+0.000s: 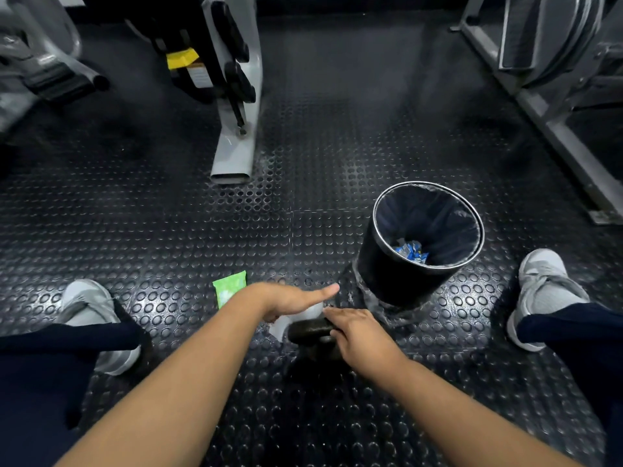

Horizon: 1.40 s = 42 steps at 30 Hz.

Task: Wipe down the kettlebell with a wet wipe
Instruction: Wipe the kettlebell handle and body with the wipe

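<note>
Kettlebell (309,329) sits on the studded floor, near centre, between the feet. Right hand (362,337) has fingers curled over its handle; left hand (290,299) lies on the wet wipe (281,326) at the handle's left, thumb straight, fingers hidden, can't tell their state. Green wipe pack (231,286) just left, black bin (377,267) far right.

A dark kettlebell (315,335) stands on the studded rubber floor (202,230). The right hand (359,335) grips its handle from the right, fingers curled over the top. The left hand (290,298) holds a white wipe (298,318) against the kettlebell's left side, thumb stretched out. A green wipe packet (230,287) lies just beyond and left of the kettlebell. A black bin (397,264) with blue scraps inside stands beyond it to the right. Grey shoes (542,291) flank the kettlebell, well apart.
</note>
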### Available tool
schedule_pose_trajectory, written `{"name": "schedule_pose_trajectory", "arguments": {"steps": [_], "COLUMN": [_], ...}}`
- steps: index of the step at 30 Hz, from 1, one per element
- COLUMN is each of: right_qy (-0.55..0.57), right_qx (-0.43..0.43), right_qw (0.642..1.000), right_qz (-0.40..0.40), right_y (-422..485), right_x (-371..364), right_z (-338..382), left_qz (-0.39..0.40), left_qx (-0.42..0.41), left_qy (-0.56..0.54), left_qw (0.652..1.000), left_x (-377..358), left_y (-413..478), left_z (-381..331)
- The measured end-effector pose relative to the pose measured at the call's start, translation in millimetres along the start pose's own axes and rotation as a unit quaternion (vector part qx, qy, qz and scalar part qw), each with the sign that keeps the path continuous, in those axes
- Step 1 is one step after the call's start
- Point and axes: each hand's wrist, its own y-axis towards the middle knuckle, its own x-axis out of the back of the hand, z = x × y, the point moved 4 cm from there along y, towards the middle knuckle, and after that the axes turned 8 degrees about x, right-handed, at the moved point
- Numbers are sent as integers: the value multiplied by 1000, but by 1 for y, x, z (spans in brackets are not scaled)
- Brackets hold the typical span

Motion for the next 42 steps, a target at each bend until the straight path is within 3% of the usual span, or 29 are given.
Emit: {"name": "schedule_pose_trajectory", "arguments": {"steps": [3,7,10,17,23,27,31,36,42], "right_qy": [-9,-5,1,4,5,-2,1,0,4], "right_qx": [-2,-3,-6,-6,-4,-1,-8,-2,-3], "right_qw": [1000,1000,1000,1000,1000,1000,1000,1000,1000], "right_qz": [2,-3,-7,-2,5,7,4,3,-4], "right_y": [0,-1,-1,0,1,0,-1,0,0], "right_x": [-2,-3,-2,2,0,0,-1,-1,0], "right_z": [-2,-3,-2,1,0,0,0,-1,-1], "left_qz": [-71,-154,-132,48,28,-54,-105,12,107], "left_qx": [-2,-2,-1,-7,-7,4,27,-5,22], "left_qy": [30,-32,-72,-37,-16,-20,-104,-31,-45], "left_qw": [997,988,989,998,999,998,989,999,993], "left_x": [-24,-38,-29,8,-5,-29,-39,-25,-2], "left_y": [21,31,23,1,-12,9,24,8,3], "left_z": [9,24,30,12,-12,5,30,10,-4]}}
